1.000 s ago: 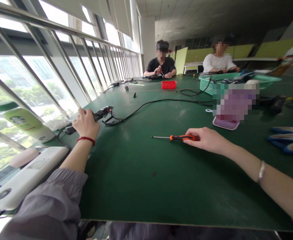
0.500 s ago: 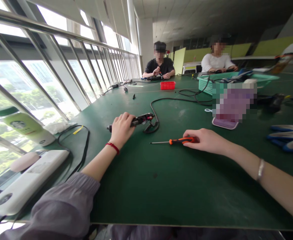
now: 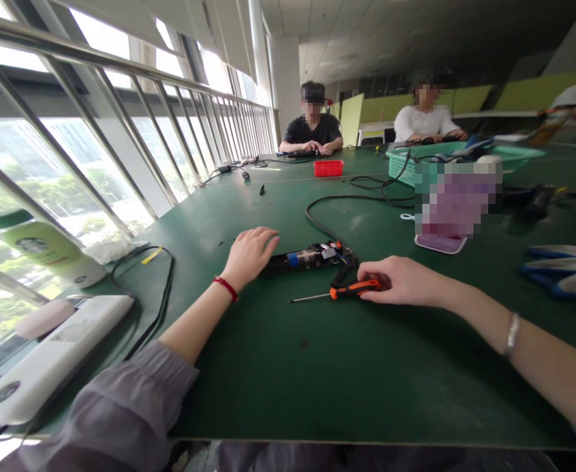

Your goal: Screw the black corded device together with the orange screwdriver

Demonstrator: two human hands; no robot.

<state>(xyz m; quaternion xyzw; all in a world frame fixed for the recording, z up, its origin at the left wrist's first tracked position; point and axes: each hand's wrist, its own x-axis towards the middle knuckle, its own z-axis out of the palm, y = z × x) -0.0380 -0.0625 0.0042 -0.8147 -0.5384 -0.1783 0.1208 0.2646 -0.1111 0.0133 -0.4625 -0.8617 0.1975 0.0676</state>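
My right hand (image 3: pixel 398 280) is closed on an orange and black screwdriver (image 3: pixel 354 288), whose thin shaft points left just above the green table (image 3: pixel 288 367). To its left lies a dark, slim corded power tool (image 3: pixel 312 257). The inside of this tool shows: a blue band, metal parts and small wires at the right end. My left hand (image 3: pixel 252 254) rests by the tool's left end with its fingers stretched out, not wrapped round it. That hand partly hides the tool's end. A black cable (image 3: pixel 324 200) runs from the tool toward the back.
A white power bank-like box (image 3: pixel 56 354) and a green-capped bottle (image 3: pixel 46 249) stand at left by the railing. At right are a purple phone (image 3: pixel 440 242), blue-white gloves (image 3: pixel 563 269) and a green basket (image 3: pixel 400 167). A red tray (image 3: pixel 327 168) stands farther back, before a seated person (image 3: pixel 312 128).
The power tool has moved right and toward me, and now lies turned with its inside showing. My left hand has loosened from it. The right hand with the screwdriver has dropped slightly nearer.
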